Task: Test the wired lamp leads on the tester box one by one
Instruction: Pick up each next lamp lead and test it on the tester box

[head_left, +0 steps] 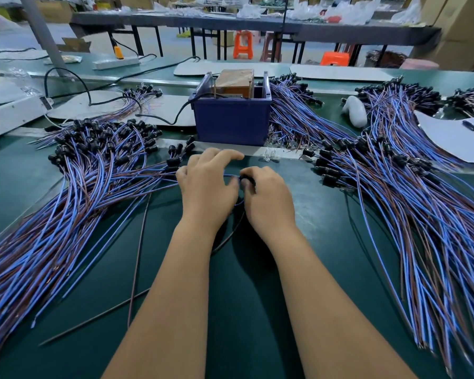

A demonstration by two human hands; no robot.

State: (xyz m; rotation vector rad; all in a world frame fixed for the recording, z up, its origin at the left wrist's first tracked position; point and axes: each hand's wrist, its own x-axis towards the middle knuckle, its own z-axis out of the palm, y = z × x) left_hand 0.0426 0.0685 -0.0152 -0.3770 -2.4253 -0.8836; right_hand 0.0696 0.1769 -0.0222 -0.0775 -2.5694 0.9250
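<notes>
The blue tester box (231, 121) stands at the middle back of the green bench, with a brown block inside it. Just in front of it my two hands meet over one lamp lead. My right hand (268, 199) curls round the lead's black lamp holder (247, 179). My left hand (207, 184) holds the blue and brown wires (230, 176) beside the holder, its fingers spread toward the box. A large pile of leads (74, 192) fans out at the left, and another pile (411, 198) lies at the right.
A black cable (179, 112) runs from the box to the left. A white power strip (11, 116) lies at far left, white paper with a pen (457, 138) at far right. Loose brown wires (136, 266) cross the bench near my left forearm.
</notes>
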